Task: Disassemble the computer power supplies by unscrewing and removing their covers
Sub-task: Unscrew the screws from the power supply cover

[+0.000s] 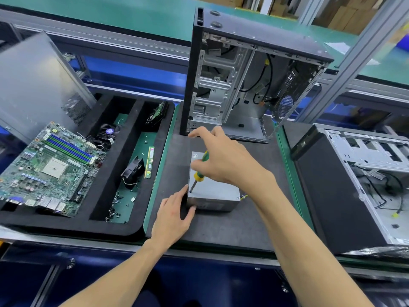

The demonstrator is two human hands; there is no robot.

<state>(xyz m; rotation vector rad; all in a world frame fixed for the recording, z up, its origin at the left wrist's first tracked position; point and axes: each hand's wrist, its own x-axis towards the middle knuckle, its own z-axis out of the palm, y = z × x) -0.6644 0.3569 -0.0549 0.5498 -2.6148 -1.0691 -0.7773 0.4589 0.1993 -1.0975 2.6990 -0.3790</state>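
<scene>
A grey metal power supply (215,191) lies on the dark mat (221,227) in front of me. My right hand (223,156) grips a green and yellow screwdriver (198,173), tilted, with its tip down on the supply's top cover near the front left corner. My left hand (172,216) presses against the supply's left front corner, thumb on the front face. Yellow wires (243,197) stick out at its right side.
An open computer case (247,80) stands upright just behind the supply. Another case (354,185) lies at the right. Left, a black foam tray (132,227) holds a motherboard (48,169), a fan, a memory stick and loose screws. A grey side panel (33,85) leans behind.
</scene>
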